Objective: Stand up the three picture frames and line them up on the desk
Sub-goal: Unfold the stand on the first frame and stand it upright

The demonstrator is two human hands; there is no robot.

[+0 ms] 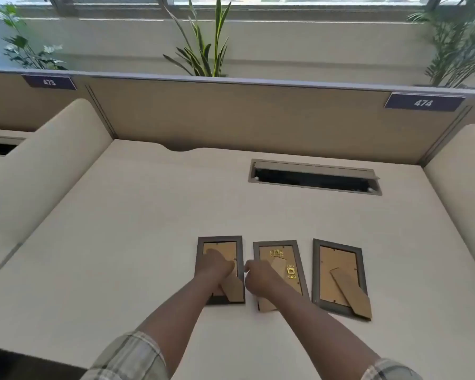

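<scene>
Three grey picture frames lie face down in a row on the cream desk [137, 242], their brown cardboard backs and stands up. My left hand [215, 266] rests on the back of the left frame [220, 239], fingers curled near its right edge. My right hand [258, 278] lies over the lower left of the middle frame [294, 259], fingers reaching toward the gap between the two frames. The right frame [337, 272] lies untouched, slightly tilted, its stand pointing to the lower right. Whether either hand grips anything is unclear.
A cable slot [313, 178] with a raised lid is set into the desk behind the frames. Cream side dividers [52, 160] stand left and right, a tan back panel [231, 119] with number tags behind. Plants [203, 50] stand beyond the panel.
</scene>
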